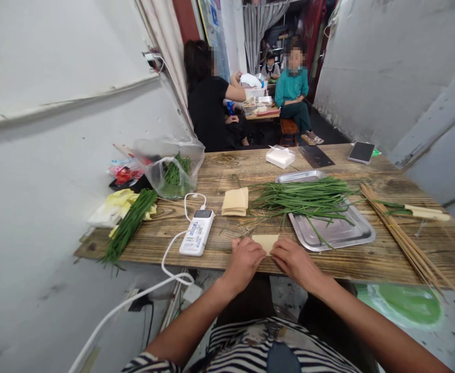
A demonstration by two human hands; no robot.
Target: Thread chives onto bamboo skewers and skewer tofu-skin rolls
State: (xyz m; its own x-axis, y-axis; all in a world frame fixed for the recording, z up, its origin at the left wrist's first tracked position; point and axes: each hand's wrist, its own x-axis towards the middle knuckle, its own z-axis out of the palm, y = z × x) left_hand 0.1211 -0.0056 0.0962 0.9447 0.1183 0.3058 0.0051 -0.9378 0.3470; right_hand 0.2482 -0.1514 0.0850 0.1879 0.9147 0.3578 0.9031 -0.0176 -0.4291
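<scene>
A thin beige tofu sheet [265, 243] lies at the table's near edge, gripped from both sides. My left hand [246, 257] has its fingers curled on the left end of the sheet. At the other end, my right hand [292, 257] pinches the sheet with bent fingers. Whatever may lie under the fingertips is hidden. Just beyond is a stack of square tofu sheets [235, 201]. Long green chives [309, 197] are heaped across a metal tray [328, 239] to the right. Thin bamboo skewers [400, 233] lie in a bundle beyond the tray.
A white power bank [197, 233] with a cable sits left. More chives [132, 225] and a plastic bag [165, 168] of greens are farther left. Tissues [280, 156], a dark blade [316, 155] and a phone [361, 152] line the far edge. People sit beyond the table.
</scene>
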